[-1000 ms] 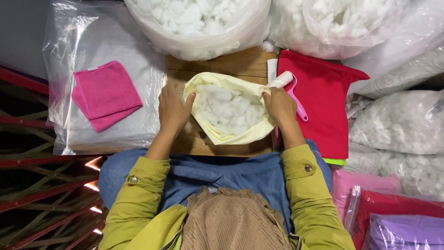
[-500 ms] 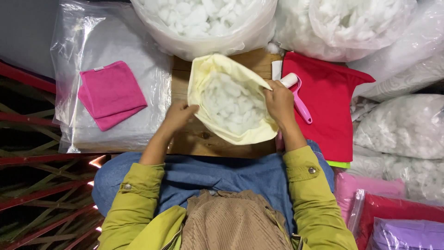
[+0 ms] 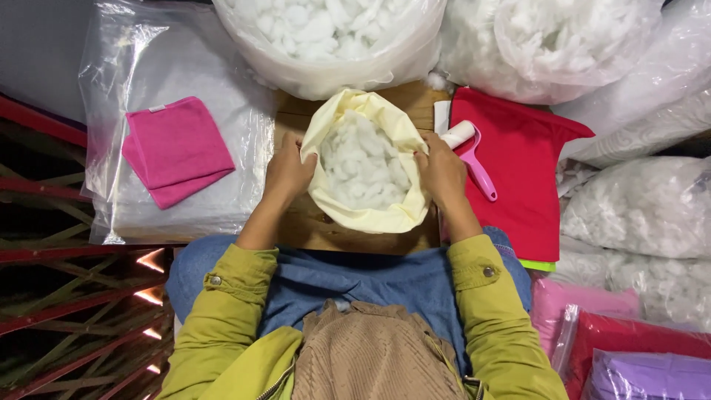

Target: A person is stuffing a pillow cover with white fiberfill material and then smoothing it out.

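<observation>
gripping a cream cloth cover holding white stuffing, both hands.

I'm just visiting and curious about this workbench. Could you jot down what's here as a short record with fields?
Left hand: grips the left rim of the pale yellow fabric cover, which is open
Right hand: grips the cover's right rim
Inside cover: white fluffy stuffing
Surface: wooden board
Left side: folded pink cloth on a clear plastic bag
Right side: pink-handled lint roller on red fabric
Behind: large clear bag of white stuffing
</observation>
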